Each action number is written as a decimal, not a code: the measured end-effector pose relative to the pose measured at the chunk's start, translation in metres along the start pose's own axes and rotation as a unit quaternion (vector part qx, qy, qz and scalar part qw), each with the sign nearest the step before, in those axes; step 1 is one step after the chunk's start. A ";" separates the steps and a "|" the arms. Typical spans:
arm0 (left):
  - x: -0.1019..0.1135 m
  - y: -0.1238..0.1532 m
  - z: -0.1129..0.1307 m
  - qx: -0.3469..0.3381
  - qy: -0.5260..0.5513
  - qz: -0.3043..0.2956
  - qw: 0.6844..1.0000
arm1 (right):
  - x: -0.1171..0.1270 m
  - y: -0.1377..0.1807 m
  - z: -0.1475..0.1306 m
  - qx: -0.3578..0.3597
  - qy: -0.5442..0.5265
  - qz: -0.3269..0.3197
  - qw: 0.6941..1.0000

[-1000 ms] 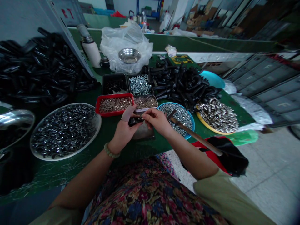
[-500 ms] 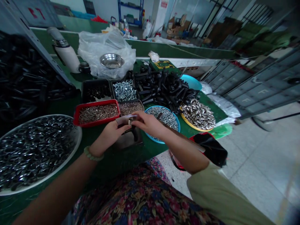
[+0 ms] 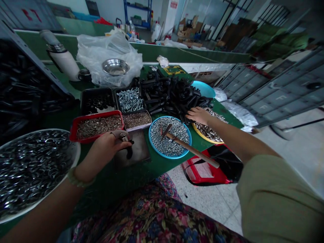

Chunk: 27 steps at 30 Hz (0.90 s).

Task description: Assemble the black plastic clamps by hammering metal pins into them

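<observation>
My left hand (image 3: 105, 146) is closed on a dark curved part (image 3: 129, 152) with a shiny metal fitting (image 3: 123, 136) at its top, over a flat metal plate (image 3: 139, 148). My right hand (image 3: 199, 115) reaches out to the right, fingers stretched, where a heap of black curved parts (image 3: 167, 91) meets a yellow bowl (image 3: 202, 135) of shiny metal sleeves (image 3: 209, 131). Whether its fingertips touch a part I cannot tell. Between the hands stands a blue bowl (image 3: 151, 143) of small metal nuts (image 3: 174, 135), with a hammer (image 3: 187, 145) lying across it.
A red tray (image 3: 73, 131) of pins, a black tray (image 3: 81, 101) of rings and a tray of screws (image 3: 130, 99) stand behind my left hand. At left is a wide white bowl (image 3: 77, 152) of shiny curved pieces. A red bag (image 3: 210, 168) sits below the table edge.
My right hand has left my left hand and swung right to the black parts and yellow bowl. My left hand has shifted slightly left and down, still holding the dark part.
</observation>
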State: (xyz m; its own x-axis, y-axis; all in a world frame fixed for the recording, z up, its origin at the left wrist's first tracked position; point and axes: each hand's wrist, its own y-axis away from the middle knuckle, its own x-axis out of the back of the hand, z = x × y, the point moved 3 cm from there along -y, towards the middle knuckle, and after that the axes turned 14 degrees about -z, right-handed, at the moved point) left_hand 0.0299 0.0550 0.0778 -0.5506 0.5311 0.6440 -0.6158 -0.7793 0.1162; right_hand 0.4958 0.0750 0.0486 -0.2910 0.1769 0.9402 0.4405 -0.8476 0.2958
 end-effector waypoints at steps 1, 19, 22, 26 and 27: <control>0.002 0.001 0.001 0.005 -0.024 0.016 1.000 | 0.000 0.000 0.002 -0.001 -0.005 0.001 1.000; 0.011 0.024 0.015 -0.029 -0.050 0.147 0.987 | 0.102 -0.023 -0.208 -0.016 -0.577 0.332 0.746; 0.008 0.024 0.021 -0.044 -0.011 0.084 0.995 | 0.104 -0.035 -0.257 0.044 -0.672 0.209 0.709; -0.001 0.028 0.025 -0.070 0.036 0.014 0.997 | 0.103 -0.046 -0.281 0.042 -0.792 0.123 0.596; -0.003 0.030 0.026 -0.072 0.040 0.009 0.997 | 0.103 -0.048 -0.284 0.035 -0.805 0.113 0.582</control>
State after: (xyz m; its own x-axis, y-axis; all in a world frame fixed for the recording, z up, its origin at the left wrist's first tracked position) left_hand 0.0279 0.0214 0.0986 -0.6028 0.5466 0.5812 -0.6761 -0.7367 -0.0084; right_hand 0.2033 -0.0084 0.0835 0.9285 0.3514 -0.1204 0.3625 -0.9278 0.0880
